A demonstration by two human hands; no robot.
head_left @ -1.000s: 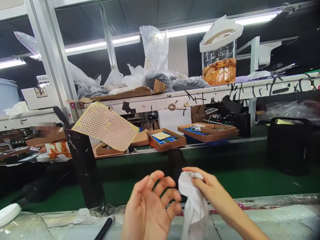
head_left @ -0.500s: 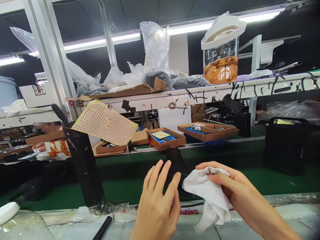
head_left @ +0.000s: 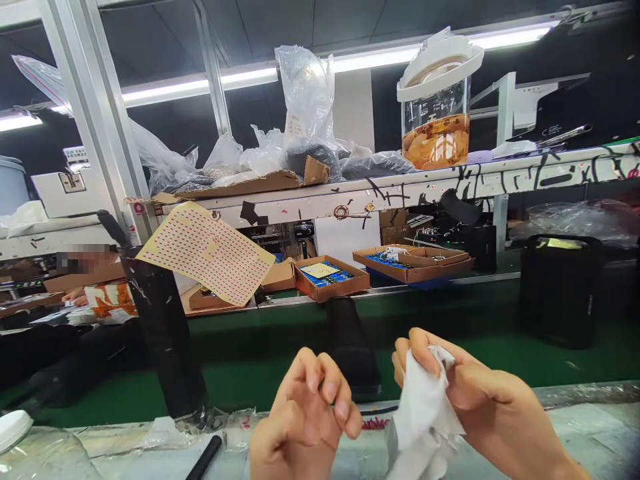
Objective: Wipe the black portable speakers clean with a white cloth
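The right hand (head_left: 493,403) grasps a cloth (head_left: 423,417), draped below the grip. Beside it, the left hand (head_left: 307,420) is released, loosely curled. Beyond both lies a black object (head_left: 353,343).

place: a factory workshop, by the look of it for electronics assembly
line: a long green work surface (head_left: 240,353) crossing the view
parts: cardboard trays (head_left: 345,289) of blue circuit boards (head_left: 339,275)
storage: a tape-marked shelf (head_left: 300,210) heaped with plastic bags (head_left: 305,100)
structure: a metal post (head_left: 97,120), tube lights (head_left: 373,61) overhead
neighbour: a person (head_left: 87,259) at a cluttered adjoining station
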